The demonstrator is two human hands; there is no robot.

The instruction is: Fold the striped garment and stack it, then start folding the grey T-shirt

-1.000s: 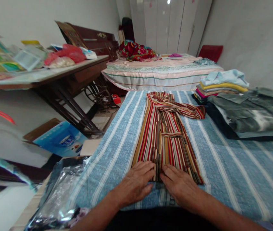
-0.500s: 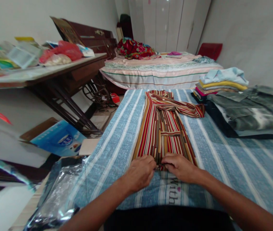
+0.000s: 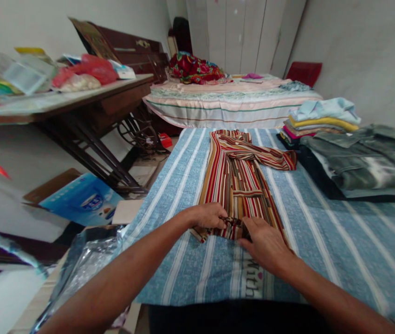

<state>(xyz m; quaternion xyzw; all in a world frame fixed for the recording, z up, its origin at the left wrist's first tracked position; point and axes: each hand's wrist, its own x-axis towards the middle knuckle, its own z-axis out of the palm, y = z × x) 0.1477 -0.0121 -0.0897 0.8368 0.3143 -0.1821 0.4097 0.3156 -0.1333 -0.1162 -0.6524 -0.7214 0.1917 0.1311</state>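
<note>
Lying closest is the near edge of a blue striped cloth [image 3: 183,278] with "With" printed on it, and some crinkly clear plastic [image 3: 82,266] is sitting down at the lower left. Just past that edge, the striped garment [image 3: 217,183] is lying lengthwise on the cloth, pretty much straight ahead. The left hand [image 3: 209,216] is keeping its grip pinched on the bottom hem, fingers curling round a gathered bit. The right hand [image 3: 264,239] is resting at the same hem just beside it, thumb hanging apart from the fingers, and honestly I can't tell if its grip is closing on any fabric. Further up, one sleeve [image 3: 267,157] is lying across the garment and pointing off to the right. Over that way a folded grey-green jacket [image 3: 367,157] is topping other clothes, with a pile of folded clothes [image 3: 322,121] rising just beyond it. Off left, a blue box [image 3: 82,199] is sitting below a bench [image 3: 40,105] that's carrying a red plastic bag [image 3: 96,69] and other clutter. Farthest back, a bed [image 3: 232,109] is holding red floral bedding [image 3: 197,68] in front of a white wardrobe [image 3: 242,37].
</note>
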